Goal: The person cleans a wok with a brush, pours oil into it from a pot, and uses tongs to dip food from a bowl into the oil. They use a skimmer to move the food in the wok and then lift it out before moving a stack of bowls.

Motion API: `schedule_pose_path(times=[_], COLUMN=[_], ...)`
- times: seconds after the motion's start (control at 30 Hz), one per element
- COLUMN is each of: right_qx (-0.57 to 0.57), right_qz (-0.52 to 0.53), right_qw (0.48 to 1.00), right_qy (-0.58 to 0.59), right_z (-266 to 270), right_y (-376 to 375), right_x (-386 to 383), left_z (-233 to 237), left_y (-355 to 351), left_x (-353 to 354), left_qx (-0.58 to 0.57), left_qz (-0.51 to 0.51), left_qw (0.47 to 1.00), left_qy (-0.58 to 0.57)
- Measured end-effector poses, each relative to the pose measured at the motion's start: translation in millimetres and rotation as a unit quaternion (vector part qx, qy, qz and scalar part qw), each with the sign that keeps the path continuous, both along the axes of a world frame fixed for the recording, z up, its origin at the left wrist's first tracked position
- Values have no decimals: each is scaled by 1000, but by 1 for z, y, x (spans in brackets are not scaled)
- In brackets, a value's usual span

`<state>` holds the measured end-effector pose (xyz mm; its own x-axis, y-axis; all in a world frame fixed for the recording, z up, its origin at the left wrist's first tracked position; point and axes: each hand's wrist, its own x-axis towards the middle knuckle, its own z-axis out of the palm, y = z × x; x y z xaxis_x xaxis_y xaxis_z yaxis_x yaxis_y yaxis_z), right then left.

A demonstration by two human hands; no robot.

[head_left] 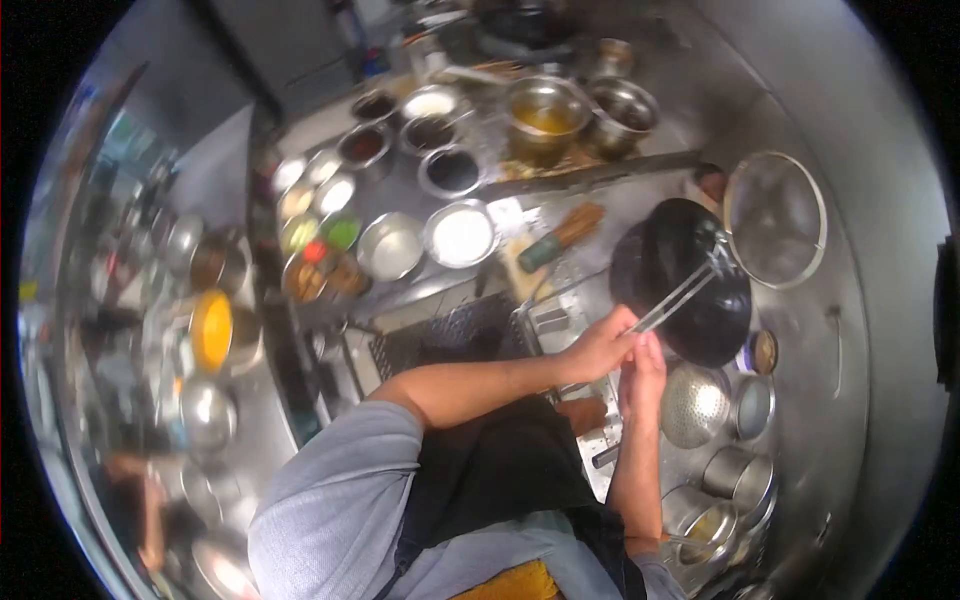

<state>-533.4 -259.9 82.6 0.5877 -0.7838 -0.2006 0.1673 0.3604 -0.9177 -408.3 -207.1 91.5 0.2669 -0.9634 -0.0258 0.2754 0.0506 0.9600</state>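
Note:
A large round mesh strainer (pixel 778 222) tilts up at the right, its long double-rod metal handle (pixel 680 300) running down to my hands. My left hand (pixel 602 348) is closed around the lower part of that handle. Just below it, my right hand (pixel 643 378) is closed with its fingertips pressed at the handle's end, touching or nearly touching my left hand. Behind the handle, a black wok (pixel 700 325) stands on the stove, partly covered by the handle. A perforated metal strainer bowl (pixel 697 403) lies to the right of my right hand.
A bamboo brush (pixel 580 228) with a green-wrapped end lies left of the wok. Several seasoning bowls, with a white-filled bowl (pixel 460 234), cover the counter ahead. A metal pot of yellow liquid (pixel 545 118) stands farther back. Steel pots (pixel 738 474) line the right wall.

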Motion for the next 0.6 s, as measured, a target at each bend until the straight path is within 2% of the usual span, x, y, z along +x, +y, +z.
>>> schedule_pose_path(times=[0.03,0.07,0.13,0.17,0.23,0.27,0.33,0.37,0.4,0.43,0.47,0.5,0.53,0.6], right_qx=[26,52,70,60,58,73,9,15,19,31,43,42,73,102], right_qz=[-9,-12,-29,-71,-130,-172,-202,-206,-224,-222,-221,-219,-215,-211], right_qw=[999,997,994,995,990,982,973,967,958,963,967,966,967,964], right_qy=[-27,-52,-73,-40,7,34,109,147,176,150,123,132,118,125], right_z=[3,6,9,19,15,21,8,14,24,10,-3,-16,-24,-33], right_y=[13,24,42,53,61,62,38,32,34,23,11,2,-3,4], right_x=[0,5,8,19,18,21,4,4,12,2,-9,-21,-30,-25], left_z=[-2,-10,-30,-37,-46,-56,-102,-138,-145,-215,-254,-299,-315,-407], left_y=[14,27,48,62,88,103,146,168,206,242,283,325,370,484], left_x=[2,1,-2,0,4,11,31,50,72,86,110,131,151,190], left_qx=[9,18,-108,-98,-124,-122,-3,87,200,163,238,340,438,503], left_qz=[-21,19,-40,1,-83,-66,5,9,57,168,226,328,363,396], left_qw=[1000,1000,993,995,980,983,981,968,975,960,915,870,788,726], left_qy=[8,15,-1,10,-129,-124,-196,-235,-76,-155,-236,-139,-233,-252])
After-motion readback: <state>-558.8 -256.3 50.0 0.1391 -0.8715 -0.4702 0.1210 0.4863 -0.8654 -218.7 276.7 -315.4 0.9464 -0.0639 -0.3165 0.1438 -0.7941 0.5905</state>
